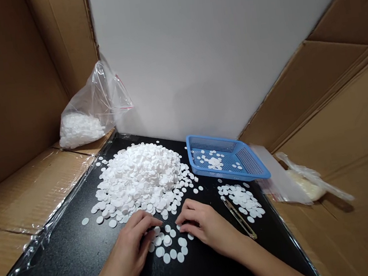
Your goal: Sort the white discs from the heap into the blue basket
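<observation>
Small white round discs [168, 240] lie loosely spread on the black tabletop between my two hands. My left hand [132, 238] rests at their left side, fingers bent and the thumb apart from the forefinger, with its fingertips at the nearest discs. Opposite it, my right hand [204, 225] has its fingers curved and apart, their tips beside a disc at the group's right edge. Neither hand visibly grips anything. Just beyond them rises a large heap of the same white discs [141, 174]. The undersides of my fingers are partly hidden.
A blue mesh basket [232, 177] with some discs inside stands at the back right. Before it lie a smaller disc pile [243, 200] and metal tweezers [239, 218]. A clear bag of white pieces [82, 128] sits back left; another bag [306, 181] lies right. Cardboard surrounds the table.
</observation>
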Tool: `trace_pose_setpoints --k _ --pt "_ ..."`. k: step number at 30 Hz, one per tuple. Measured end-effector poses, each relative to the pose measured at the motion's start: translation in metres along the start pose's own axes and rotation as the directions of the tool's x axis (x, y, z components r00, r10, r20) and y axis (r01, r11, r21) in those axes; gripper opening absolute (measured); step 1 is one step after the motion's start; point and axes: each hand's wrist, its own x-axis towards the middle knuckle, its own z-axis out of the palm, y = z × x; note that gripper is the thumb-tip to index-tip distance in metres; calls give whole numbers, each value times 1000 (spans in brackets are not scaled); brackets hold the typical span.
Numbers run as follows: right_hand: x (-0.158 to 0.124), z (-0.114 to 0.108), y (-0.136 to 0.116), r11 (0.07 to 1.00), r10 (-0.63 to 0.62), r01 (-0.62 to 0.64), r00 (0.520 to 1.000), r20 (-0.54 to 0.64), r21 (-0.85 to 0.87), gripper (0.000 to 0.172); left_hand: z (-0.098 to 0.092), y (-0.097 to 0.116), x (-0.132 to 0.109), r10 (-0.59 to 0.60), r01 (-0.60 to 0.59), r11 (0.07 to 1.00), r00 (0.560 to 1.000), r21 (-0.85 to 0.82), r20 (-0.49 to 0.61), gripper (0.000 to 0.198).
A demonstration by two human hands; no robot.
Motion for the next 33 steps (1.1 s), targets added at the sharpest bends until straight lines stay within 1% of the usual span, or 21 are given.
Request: trace_pose_setpoints --k 3,6,8,11,12,14,17,22,24,26,28,31,33 --pt "-1 1 1 1000 -7 8 1000 -6 23 19 1 0 -2 -2 2 1000 1000 17 0 19" --pt "-4 -4 2 999 -14 12 999 45 34 23 1 1 -2 -8 8 1000 1000 23 8 17" --pt "-6 -8 2 999 -15 9 994 104 51 22 1 1 -2 -9 9 1000 1000 19 15 17" --pt "-7 -14 1 996 11 -26 984 175 83 15 0 1 -2 -19 19 1000 1000 13 24 16" --pt "-7 -14 1 996 25 -40 985 171 85 14 0 1 -1 -23 23 1000 999 9 24 16" --pt "-5 -14 1 996 45 -53 992 116 69 14 0 1 -1 -29 29 1000 999 3 22 18" --pt "-1 -8 2 999 29 -30 998 47 30 15 0 1 -2 -24 24 1000 999 14 21 20" --pt "-2 -1 4 999 34 -36 998 53 38 15 8 3 -1 60 -63 990 998 130 32 8" --pt "-4 -3 3 996 25 -33 995 95 78 15 12 3 1 87 -91 979 996 181 30 6" --pt "-5 -6 2 993 18 -36 988 154 115 14 14 3 2 94 -100 978 995 185 42 8" --pt "-4 -9 2 989 30 -55 984 175 136 14 13 3 2 84 -91 984 995 152 51 11" --pt "-3 -12 1 989 78 -90 992 99 118 16 10 2 3 58 -64 992 997 112 53 18" --pt "-2 -12 1 990 105 -111 993 60 92 18 10 0 3 44 -48 993 998 110 34 19"
